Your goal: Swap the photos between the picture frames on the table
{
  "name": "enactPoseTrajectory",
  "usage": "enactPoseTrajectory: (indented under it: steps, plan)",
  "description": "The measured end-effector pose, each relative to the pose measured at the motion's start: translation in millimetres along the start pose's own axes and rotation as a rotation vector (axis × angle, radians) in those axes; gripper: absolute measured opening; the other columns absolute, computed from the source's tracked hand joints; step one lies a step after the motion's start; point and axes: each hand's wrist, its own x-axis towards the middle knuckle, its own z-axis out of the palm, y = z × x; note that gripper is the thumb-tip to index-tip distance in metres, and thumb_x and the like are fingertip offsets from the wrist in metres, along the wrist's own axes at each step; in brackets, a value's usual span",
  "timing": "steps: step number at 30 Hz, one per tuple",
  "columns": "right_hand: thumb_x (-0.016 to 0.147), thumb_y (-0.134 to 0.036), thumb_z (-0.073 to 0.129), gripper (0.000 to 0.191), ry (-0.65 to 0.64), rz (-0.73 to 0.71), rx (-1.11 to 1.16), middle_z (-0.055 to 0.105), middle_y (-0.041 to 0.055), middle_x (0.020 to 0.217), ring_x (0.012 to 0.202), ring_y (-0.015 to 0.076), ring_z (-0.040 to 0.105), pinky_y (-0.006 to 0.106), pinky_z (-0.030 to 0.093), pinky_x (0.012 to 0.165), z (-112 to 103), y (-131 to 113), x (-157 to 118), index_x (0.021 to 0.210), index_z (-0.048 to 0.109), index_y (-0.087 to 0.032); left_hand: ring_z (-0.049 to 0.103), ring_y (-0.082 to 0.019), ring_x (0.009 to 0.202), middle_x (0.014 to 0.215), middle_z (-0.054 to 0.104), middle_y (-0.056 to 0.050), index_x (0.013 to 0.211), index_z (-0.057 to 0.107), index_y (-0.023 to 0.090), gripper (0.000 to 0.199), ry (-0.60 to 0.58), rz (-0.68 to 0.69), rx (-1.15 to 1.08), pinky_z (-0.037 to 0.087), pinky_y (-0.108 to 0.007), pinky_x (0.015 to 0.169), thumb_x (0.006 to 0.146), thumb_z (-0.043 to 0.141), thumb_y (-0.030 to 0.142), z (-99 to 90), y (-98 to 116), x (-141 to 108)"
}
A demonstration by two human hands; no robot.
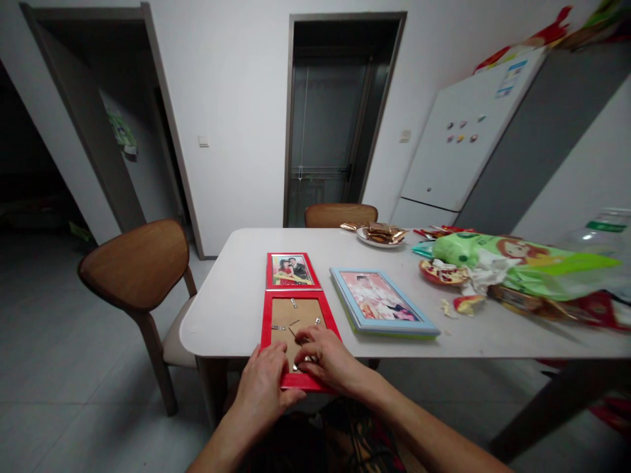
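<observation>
A red picture frame [267, 322] lies face down at the table's front edge, its brown backing board [286, 310] held by small metal clips [294, 303]. My left hand [263, 374] grips the frame's lower left corner, thumb along the near edge. Over the lower part of the board, my right hand [320, 358] has its fingers curled and pinched at a metal clip [296, 368], which they partly cover. A thin bent wire [294, 323] shows on the board just beyond these fingers. Touching the frame's far side is another red frame [293, 270], face up with a photo of two people.
Right of the red frames lies a stack of frames with a light blue one [384, 302] on top. Farther right are a plate [389, 244] of gold packets, a cut pomegranate [444, 272] and a green plastic bag [522, 259]. A wooden chair [140, 269] stands at left.
</observation>
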Motion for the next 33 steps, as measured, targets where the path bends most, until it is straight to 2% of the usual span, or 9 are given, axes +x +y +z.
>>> enactPoseTrajectory:
  steps: [4, 8, 15, 20, 23, 25, 29, 33]
  plan:
    - [0.073, -0.024, 0.052, 0.016, 0.041, 0.049, 0.028, 0.058, 0.0032, 0.093, 0.091, 0.0164, 0.048, 0.03, 0.035, 0.081, -0.9, -1.2, 6.7, 0.081, 0.066, -0.022, 0.044, -0.025, 0.112, 0.12, 0.05, -0.011, 0.097, 0.056, 0.018, 0.05, 0.001, 0.001, -0.011, 0.026, -0.044, 0.098, 0.052, 0.072, 0.033, 0.2, -1.2, -0.7]
    - [0.079, -0.025, 0.045, 0.025, 0.057, 0.14, 0.021, 0.058, 0.0058, 0.095, 0.09, 0.0158, 0.05, 0.026, 0.035, 0.08, -1.0, -4.4, 29.4, 0.094, 0.063, -0.019, 0.043, -0.026, 0.113, 0.121, 0.049, -0.013, 0.095, 0.057, 0.016, 0.049, -0.002, 0.007, -0.012, 0.027, -0.044, 0.098, 0.052, 0.072, 0.032, -2.1, -0.1, -0.4]
    - [0.079, -0.029, 0.044, 0.024, 0.017, 0.228, -0.181, 0.059, 0.0054, 0.082, 0.078, 0.0145, 0.051, 0.024, 0.034, 0.069, 17.1, -3.8, 68.2, 0.082, 0.065, -0.019, 0.042, -0.027, 0.114, 0.122, 0.048, -0.013, 0.098, 0.055, 0.016, 0.05, -0.001, 0.014, -0.006, 0.026, -0.045, 0.099, 0.053, 0.072, 0.031, -2.1, 0.1, -0.3]
    - [0.081, -0.03, 0.041, 0.025, 0.11, 0.27, -0.239, 0.057, 0.0075, 0.088, 0.083, 0.0153, 0.049, 0.024, 0.033, 0.072, 20.7, 4.0, 68.0, 0.086, 0.061, -0.017, 0.041, -0.027, 0.114, 0.122, 0.048, -0.013, 0.094, 0.056, 0.016, 0.046, -0.01, 0.006, -0.016, 0.025, -0.046, 0.099, 0.054, 0.072, 0.031, -0.7, -1.3, -1.3]
    - [0.081, -0.033, 0.04, 0.028, 0.155, 0.347, -0.299, 0.057, 0.0086, 0.094, 0.089, 0.0185, 0.047, 0.028, 0.032, 0.075, 15.9, 10.1, 65.7, 0.092, 0.059, -0.017, 0.042, -0.026, 0.114, 0.121, 0.049, -0.012, 0.089, 0.057, 0.016, 0.042, -0.006, 0.008, -0.031, 0.024, -0.045, 0.1, 0.053, 0.073, 0.031, -1.2, -1.4, -1.9]
    - [0.08, -0.034, 0.041, 0.027, 0.127, 0.387, -0.323, 0.057, 0.0081, 0.097, 0.09, 0.0201, 0.046, 0.031, 0.031, 0.076, 12.6, 13.5, 65.8, 0.092, 0.058, -0.017, 0.042, -0.026, 0.114, 0.121, 0.049, -0.012, 0.086, 0.057, 0.017, 0.04, -0.002, 0.011, -0.039, 0.024, -0.044, 0.1, 0.053, 0.073, 0.032, -1.5, -1.3, -2.1]
    - [0.079, -0.03, 0.041, 0.023, 0.07, 0.339, -0.288, 0.058, 0.0043, 0.1, 0.09, 0.0199, 0.046, 0.032, 0.03, 0.077, 10.2, 16.1, 69.1, 0.09, 0.059, -0.02, 0.042, -0.025, 0.114, 0.121, 0.049, -0.012, 0.086, 0.056, 0.017, 0.04, 0.002, 0.015, -0.035, 0.024, -0.044, 0.099, 0.053, 0.073, 0.033, -0.7, -1.4, -2.2]
    - [0.079, -0.029, 0.042, 0.029, 0.088, 0.333, -0.223, 0.056, 0.0054, 0.107, 0.094, 0.0204, 0.045, 0.032, 0.03, 0.079, 7.0, 13.7, 66.8, 0.103, 0.056, -0.021, 0.041, -0.026, 0.115, 0.123, 0.048, -0.012, 0.087, 0.056, 0.017, 0.041, -0.005, 0.006, -0.032, 0.024, -0.044, 0.099, 0.053, 0.073, 0.033, 0.7, -2.5, -1.9]
